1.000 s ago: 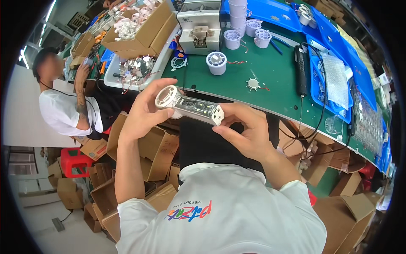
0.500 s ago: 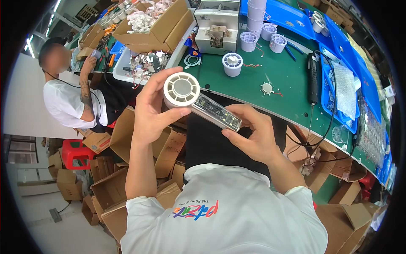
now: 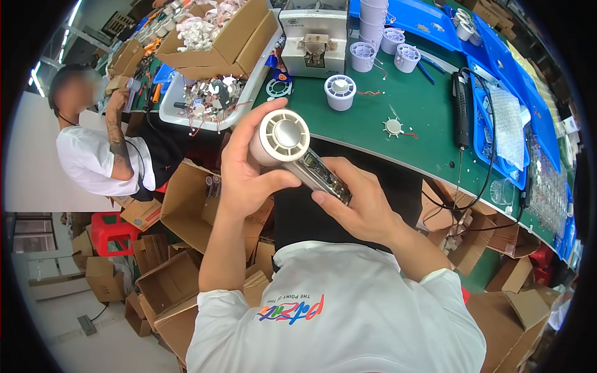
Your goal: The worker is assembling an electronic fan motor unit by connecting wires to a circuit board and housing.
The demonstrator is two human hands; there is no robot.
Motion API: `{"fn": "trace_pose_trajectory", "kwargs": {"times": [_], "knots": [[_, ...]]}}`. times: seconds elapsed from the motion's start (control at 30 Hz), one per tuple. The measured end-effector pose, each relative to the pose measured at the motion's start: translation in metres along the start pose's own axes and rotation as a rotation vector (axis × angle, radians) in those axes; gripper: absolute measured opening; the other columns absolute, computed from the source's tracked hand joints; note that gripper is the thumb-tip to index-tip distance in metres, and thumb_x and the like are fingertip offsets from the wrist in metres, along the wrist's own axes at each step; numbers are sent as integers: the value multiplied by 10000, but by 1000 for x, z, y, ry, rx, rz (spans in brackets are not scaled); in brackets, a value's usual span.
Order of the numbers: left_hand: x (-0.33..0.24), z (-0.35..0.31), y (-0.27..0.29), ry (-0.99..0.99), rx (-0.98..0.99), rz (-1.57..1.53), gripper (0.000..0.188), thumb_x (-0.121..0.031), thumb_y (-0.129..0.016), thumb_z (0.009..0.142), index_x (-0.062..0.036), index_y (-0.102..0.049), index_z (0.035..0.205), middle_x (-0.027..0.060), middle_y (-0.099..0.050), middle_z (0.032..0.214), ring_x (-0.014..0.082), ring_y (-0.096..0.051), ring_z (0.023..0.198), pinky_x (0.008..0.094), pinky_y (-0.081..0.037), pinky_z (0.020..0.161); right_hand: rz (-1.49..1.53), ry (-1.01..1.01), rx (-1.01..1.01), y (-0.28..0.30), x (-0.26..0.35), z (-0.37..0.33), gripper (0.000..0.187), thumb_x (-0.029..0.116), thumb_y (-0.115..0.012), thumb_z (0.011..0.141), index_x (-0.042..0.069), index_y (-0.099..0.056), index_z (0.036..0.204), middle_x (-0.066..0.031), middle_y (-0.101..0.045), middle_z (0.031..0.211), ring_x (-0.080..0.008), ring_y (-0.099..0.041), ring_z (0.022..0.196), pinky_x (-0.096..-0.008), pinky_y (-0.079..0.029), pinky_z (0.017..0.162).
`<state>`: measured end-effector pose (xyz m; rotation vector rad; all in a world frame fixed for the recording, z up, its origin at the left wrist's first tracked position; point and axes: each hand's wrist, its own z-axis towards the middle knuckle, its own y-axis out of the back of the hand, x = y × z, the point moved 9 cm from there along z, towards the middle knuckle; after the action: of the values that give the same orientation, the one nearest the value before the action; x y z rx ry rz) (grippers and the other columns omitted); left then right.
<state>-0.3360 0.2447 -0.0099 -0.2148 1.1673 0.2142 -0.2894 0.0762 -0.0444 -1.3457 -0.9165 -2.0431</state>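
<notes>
Lettering [image 3: 296,311], multicoloured, on white shirt [image 3: 367,311], left grip [image 3: 245,180] and right grip [image 3: 356,202] around fan-like device [image 3: 286,135]

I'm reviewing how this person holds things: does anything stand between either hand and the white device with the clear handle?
Nothing visible does. The left hand touches the round white head directly, and the right hand holds the clear handle directly. The nearest white cylindrical part stands apart on the green table, beyond both hands.
</notes>
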Motion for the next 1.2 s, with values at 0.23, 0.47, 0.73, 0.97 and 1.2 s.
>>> {"fn": "trace_pose_trajectory", "kwargs": {"times": [0.23, 0.47, 0.73, 0.97, 1.2], "knots": [[-24, 3, 33, -248, -336, 511, 654, -115, -855, 769, -23, -651, 1384, 128, -715, 1272, 226, -678, 1113, 331, -511, 1010, 19, -109, 91, 7, -4, -7, 401, 110, -734, 933, 0, -613, 1299, -120, -725, 1031, -254, -634, 736, -363, -516, 664], [-39, -2, 119, -226, -532, 257, 623, -316, -730, 916, 46, -588, 1403, 155, -682, 1259, 208, -668, 1084, 324, -522, 982, -25, -140, 169, 29, 5, -41, 389, 120, -743, 923, 3, -641, 1280, -104, -693, 965, -222, -577, 698, -316, -474, 623], [14, -5, 57, -172, -361, 203, 820, -499, -804, 884, 41, -528, 1435, 143, -672, 1138, 204, -674, 914, 298, -538, 847, -518, 93, -168, 179, 74, -45, 344, 190, -787, 902, 31, -722, 1200, -97, -679, 1018, -229, -566, 769, -333, -465, 704], [21, 30, 38, -163, -305, 160, 807, -477, -824, 856, 16, -537, 1427, 146, -668, 1127, 200, -660, 868, 282, -540, 718, -1103, -89, -365, 363, 37, 112, 354, 212, -746, 928, 8, -736, 1218, -163, -752, 1086, -267, -711, 874, -354, -588, 805], [-1, 36, 67, -169, -474, 315, 505, -144, -655, 922, -8, -550, 1397, 153, -672, 1017, 196, -641, 802, 271, -504, 567, -1304, -366, -428, 474, -142, 352, 339, 251, -767, 843, -20, -779, 1047, -217, -781, 1020, -418, -740, 888, -470, -605, 847]]}}
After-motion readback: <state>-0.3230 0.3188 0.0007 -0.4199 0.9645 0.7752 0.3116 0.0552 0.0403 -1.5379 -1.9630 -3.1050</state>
